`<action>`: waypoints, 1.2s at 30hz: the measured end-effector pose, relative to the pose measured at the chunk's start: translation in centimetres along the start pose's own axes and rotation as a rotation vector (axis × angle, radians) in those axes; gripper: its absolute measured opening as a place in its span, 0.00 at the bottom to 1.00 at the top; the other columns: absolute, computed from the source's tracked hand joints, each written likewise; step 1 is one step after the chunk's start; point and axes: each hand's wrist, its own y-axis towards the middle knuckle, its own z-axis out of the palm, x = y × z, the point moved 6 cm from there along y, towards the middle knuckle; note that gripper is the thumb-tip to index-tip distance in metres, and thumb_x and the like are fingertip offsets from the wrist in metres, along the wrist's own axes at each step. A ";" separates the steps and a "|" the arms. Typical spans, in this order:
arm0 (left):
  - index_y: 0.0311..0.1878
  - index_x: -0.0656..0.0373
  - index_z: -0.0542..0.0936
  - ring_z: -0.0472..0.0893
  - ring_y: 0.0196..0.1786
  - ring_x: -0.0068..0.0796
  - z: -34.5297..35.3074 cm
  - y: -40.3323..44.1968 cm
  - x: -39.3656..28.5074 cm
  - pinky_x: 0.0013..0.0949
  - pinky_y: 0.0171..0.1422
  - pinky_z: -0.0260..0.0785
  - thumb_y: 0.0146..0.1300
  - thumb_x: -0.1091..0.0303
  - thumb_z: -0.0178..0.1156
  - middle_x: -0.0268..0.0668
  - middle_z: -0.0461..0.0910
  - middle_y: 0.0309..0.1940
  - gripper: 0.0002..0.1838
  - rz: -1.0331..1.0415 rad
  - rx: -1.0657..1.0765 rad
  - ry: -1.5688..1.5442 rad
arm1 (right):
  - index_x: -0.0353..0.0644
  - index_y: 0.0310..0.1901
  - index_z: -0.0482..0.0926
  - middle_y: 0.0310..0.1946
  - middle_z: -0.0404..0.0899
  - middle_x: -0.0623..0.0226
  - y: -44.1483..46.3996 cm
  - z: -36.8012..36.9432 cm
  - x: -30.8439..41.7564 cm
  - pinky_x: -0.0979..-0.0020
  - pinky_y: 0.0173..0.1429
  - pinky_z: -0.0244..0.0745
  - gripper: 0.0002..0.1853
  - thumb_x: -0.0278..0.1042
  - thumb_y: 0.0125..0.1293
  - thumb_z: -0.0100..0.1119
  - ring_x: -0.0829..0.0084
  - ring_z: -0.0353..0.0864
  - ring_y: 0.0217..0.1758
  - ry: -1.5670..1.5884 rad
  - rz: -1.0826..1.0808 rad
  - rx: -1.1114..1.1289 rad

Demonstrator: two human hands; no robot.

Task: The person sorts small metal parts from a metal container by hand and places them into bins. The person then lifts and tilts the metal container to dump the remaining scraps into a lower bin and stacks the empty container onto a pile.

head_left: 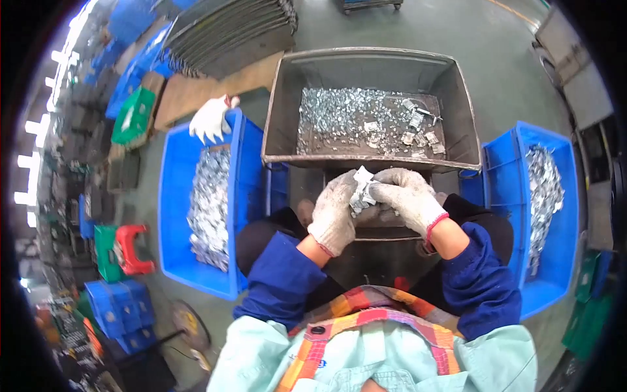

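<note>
Both my hands wear whitish knit gloves and meet in front of the near rim of a grey metal bin [366,62]. Between them is a small cluster of silvery metal parts [361,189]. My left hand [334,212] is closed around its left side. From the right, my right hand [410,199] pinches the same cluster, fingers bent over it. The exact shape of the parts is partly hidden by the gloves. Inside the bin lie many small shiny metal bits [346,114], with several larger silvery pieces [418,121] at the right.
A blue crate [171,215] of metal parts stands at my left, a white glove [212,119] over its far rim. Another blue crate [565,261] with similar parts is at my right. Further left are a green bin [132,117] and a red stool-like object [135,248].
</note>
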 end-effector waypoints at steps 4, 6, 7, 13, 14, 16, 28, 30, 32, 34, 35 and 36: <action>0.68 0.54 0.71 0.81 0.60 0.43 -0.6 1.1 -0.9 0.53 0.57 0.84 0.78 0.58 0.56 0.41 0.79 0.59 0.21 0.071 0.092 -0.117 | 0.41 0.50 0.84 0.40 0.87 0.65 0.9 -0.1 -0.5 0.66 0.38 0.86 0.13 0.35 0.66 0.68 0.73 0.86 0.39 0.295 -0.052 0.058; 0.67 0.55 0.71 0.81 0.60 0.44 -0.2 0.9 -1.6 0.54 0.58 0.83 0.78 0.60 0.55 0.42 0.79 0.58 0.19 0.078 0.025 -0.223 | 0.42 0.50 0.84 0.39 0.86 0.63 2.3 -0.1 -1.4 0.65 0.36 0.87 0.12 0.35 0.67 0.69 0.70 0.87 0.38 0.592 -0.119 0.174; 0.65 0.55 0.72 0.81 0.61 0.46 -0.6 1.3 -1.7 0.55 0.61 0.82 0.79 0.60 0.54 0.42 0.80 0.58 0.18 0.041 0.052 -0.291 | 0.41 0.48 0.83 0.40 0.86 0.61 2.2 0.0 -1.0 0.64 0.33 0.87 0.10 0.33 0.69 0.68 0.68 0.87 0.37 0.770 -0.109 0.169; 0.65 0.55 0.74 0.79 0.64 0.49 0.6 0.9 -2.5 0.57 0.70 0.74 0.79 0.60 0.54 0.42 0.79 0.59 0.17 0.074 0.126 -0.371 | 0.42 0.58 0.80 0.52 0.84 0.57 0.9 -1.5 2.6 0.55 0.52 0.86 0.15 0.36 0.73 0.64 0.59 0.86 0.54 0.955 -0.451 0.429; 0.65 0.54 0.74 0.79 0.64 0.49 0.6 0.9 -2.4 0.57 0.71 0.73 0.79 0.59 0.54 0.42 0.79 0.60 0.17 0.074 0.104 -0.381 | 0.42 0.60 0.79 0.54 0.83 0.57 0.4 -1.8 2.8 0.56 0.52 0.86 0.17 0.37 0.73 0.64 0.59 0.85 0.55 0.910 -0.479 0.339; 0.66 0.54 0.74 0.78 0.66 0.49 0.3 1.0 -2.1 0.56 0.71 0.73 0.79 0.59 0.55 0.42 0.78 0.61 0.18 0.087 0.101 -0.370 | 0.42 0.59 0.78 0.56 0.81 0.58 0.5 -1.4 2.0 0.52 0.52 0.86 0.19 0.43 0.73 0.64 0.58 0.85 0.54 0.831 -0.486 0.344; 0.64 0.58 0.73 0.78 0.64 0.49 1.3 0.9 -2.0 0.58 0.69 0.75 0.78 0.62 0.56 0.44 0.78 0.61 0.17 0.122 0.182 -0.321 | 0.46 0.50 0.78 0.39 0.83 0.64 0.1 0.2 0.7 0.65 0.31 0.86 0.10 0.34 0.70 0.64 0.71 0.87 0.36 0.694 -0.090 0.360; 0.64 0.58 0.73 0.78 0.64 0.50 0.9 1.2 -1.9 0.56 0.69 0.75 0.78 0.61 0.56 0.44 0.78 0.61 0.18 0.145 0.178 -0.312 | 0.48 0.50 0.78 0.37 0.83 0.66 -1.5 0.4 1.9 0.70 0.30 0.83 0.09 0.31 0.70 0.62 0.73 0.85 0.34 0.470 -0.115 0.362; 0.65 0.55 0.74 0.79 0.63 0.45 0.8 1.4 -1.7 0.50 0.68 0.76 0.78 0.60 0.56 0.43 0.78 0.61 0.17 0.132 0.167 -0.319 | 0.50 0.56 0.80 0.41 0.84 0.68 -1.3 0.6 1.3 0.73 0.34 0.80 0.14 0.33 0.70 0.57 0.77 0.83 0.34 0.267 -0.161 0.284; 0.65 0.53 0.74 0.80 0.62 0.42 0.5 1.8 -1.6 0.48 0.67 0.76 0.78 0.59 0.56 0.42 0.79 0.61 0.17 0.147 0.201 -0.324 | 0.50 0.61 0.80 0.50 0.85 0.66 0.0 0.5 -0.3 0.68 0.45 0.82 0.18 0.39 0.71 0.57 0.71 0.86 0.42 -0.155 -0.321 0.164; 0.62 0.56 0.76 0.82 0.58 0.41 0.8 1.5 -1.5 0.47 0.65 0.77 0.78 0.59 0.56 0.42 0.82 0.58 0.16 0.153 0.164 -0.319 | 0.50 0.64 0.79 0.56 0.85 0.63 0.1 0.4 -0.2 0.64 0.53 0.82 0.21 0.42 0.71 0.57 0.66 0.88 0.47 -0.399 -0.393 0.091; 0.62 0.56 0.76 0.82 0.57 0.40 0.6 1.6 -1.2 0.46 0.64 0.78 0.78 0.58 0.56 0.41 0.82 0.57 0.16 0.158 0.139 -0.296 | 0.50 0.64 0.79 0.57 0.84 0.61 -0.1 0.6 0.0 0.62 0.57 0.81 0.22 0.42 0.71 0.57 0.62 0.86 0.51 -0.481 -0.451 0.060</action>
